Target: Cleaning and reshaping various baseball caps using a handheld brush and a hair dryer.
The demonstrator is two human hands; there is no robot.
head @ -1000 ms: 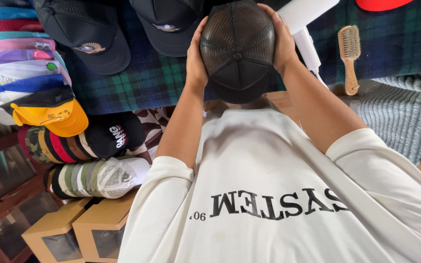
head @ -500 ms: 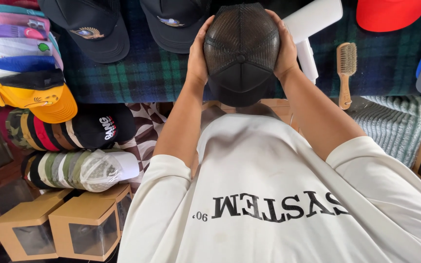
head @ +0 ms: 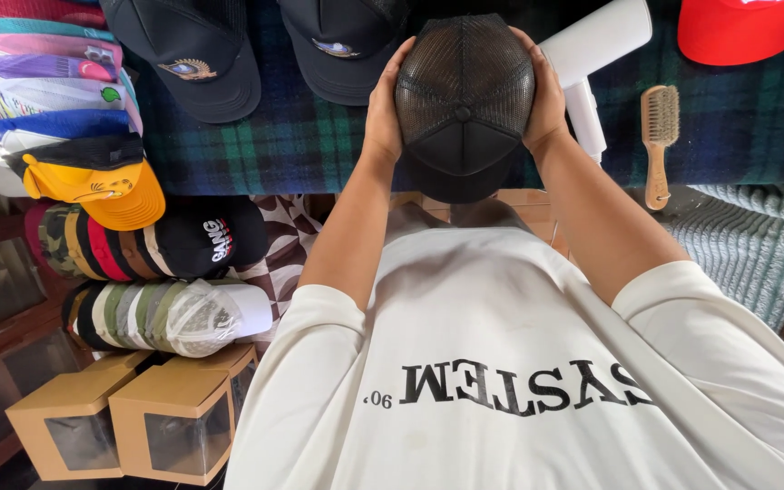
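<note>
Both hands, left hand and right hand, are clamped on the black mesh-backed cap, held above the plaid-covered counter. Squeezing likely dents the crown; loose grip may drop it onto the white steamer.

Single head camera, looking steeply down, close over table
</note>
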